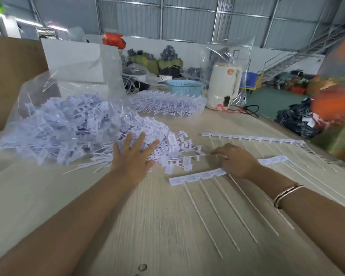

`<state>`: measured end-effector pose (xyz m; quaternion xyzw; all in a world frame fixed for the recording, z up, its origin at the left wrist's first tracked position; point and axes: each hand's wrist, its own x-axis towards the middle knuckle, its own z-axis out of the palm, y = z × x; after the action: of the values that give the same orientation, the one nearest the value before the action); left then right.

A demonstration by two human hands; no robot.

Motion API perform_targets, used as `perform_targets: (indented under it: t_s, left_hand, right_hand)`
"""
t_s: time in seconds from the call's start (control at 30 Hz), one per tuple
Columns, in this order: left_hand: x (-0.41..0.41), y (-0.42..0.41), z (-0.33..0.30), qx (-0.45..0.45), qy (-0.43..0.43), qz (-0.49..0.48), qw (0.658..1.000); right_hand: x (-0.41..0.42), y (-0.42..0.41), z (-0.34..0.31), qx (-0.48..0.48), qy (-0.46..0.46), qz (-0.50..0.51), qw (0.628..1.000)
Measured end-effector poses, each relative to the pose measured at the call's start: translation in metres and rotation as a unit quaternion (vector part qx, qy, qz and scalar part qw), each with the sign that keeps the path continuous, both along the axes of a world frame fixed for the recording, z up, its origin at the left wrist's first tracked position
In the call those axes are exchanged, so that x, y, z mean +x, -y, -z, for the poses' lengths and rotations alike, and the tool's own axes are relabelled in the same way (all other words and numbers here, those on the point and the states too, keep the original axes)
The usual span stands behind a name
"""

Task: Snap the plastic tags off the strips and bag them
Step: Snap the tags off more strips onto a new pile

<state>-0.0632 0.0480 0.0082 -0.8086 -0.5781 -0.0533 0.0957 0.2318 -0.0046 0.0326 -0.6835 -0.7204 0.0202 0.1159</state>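
Strip (197,177) under right hand (237,162)

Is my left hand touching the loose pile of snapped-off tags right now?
Touching. The head view shows the left hand spread flat with straight fingers lying on the near edge of the loose tag pile, no gap visible.
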Motion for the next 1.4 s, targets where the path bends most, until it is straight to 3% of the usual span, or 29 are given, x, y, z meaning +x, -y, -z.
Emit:
perform_targets:
  t_s: [0.13,0.33,0.47,0.57,0.63,0.77,1.07,1.27,1.4]
  left_hand:
    - [-0.004,-0.013,0.001,-0.001,0.012,0.0,1.0]
    - [0.008,-0.008,-0.001,-0.038,0.085,0.009,0.996]
    - [0.001,0.001,-0.008,-0.004,0.115,0.007,0.993]
    - [-0.021,-0.002,-0.019,0.013,0.157,-0.036,0.987]
    - [-0.035,-0.008,-0.023,-0.003,0.151,-0.071,0.986]
    - [-0.039,-0.022,-0.023,-0.097,0.086,-0.062,0.99]
    - [-0.004,-0.03,-0.008,-0.141,0.162,0.017,0.977]
    - [0.0,-0.027,-0.012,-0.048,0.118,0.021,0.992]
    - [-0.003,0.001,-0.026,0.06,0.174,0.075,0.98]
  right_hand:
    - [-0.002,-0.008,0.005,-0.073,0.028,0.021,0.997]
    - [-0.001,0.006,0.004,-0.022,-0.013,-0.004,1.0]
    - [-0.011,0.018,-0.012,0.062,-0.079,-0.05,0.994]
    - [-0.03,0.024,-0.029,0.067,-0.103,-0.075,0.99]
    - [-0.048,0.026,-0.032,0.017,-0.085,-0.094,0.992]
    - [-0.075,0.019,-0.017,-0.088,0.044,-0.094,0.991]
    - [-0.067,-0.005,-0.007,-0.073,0.054,-0.016,0.996]
    - [-0.065,0.006,-0.021,0.026,0.046,0.0,0.999]
    - [-0.082,0.019,-0.028,0.051,0.031,0.001,0.998]
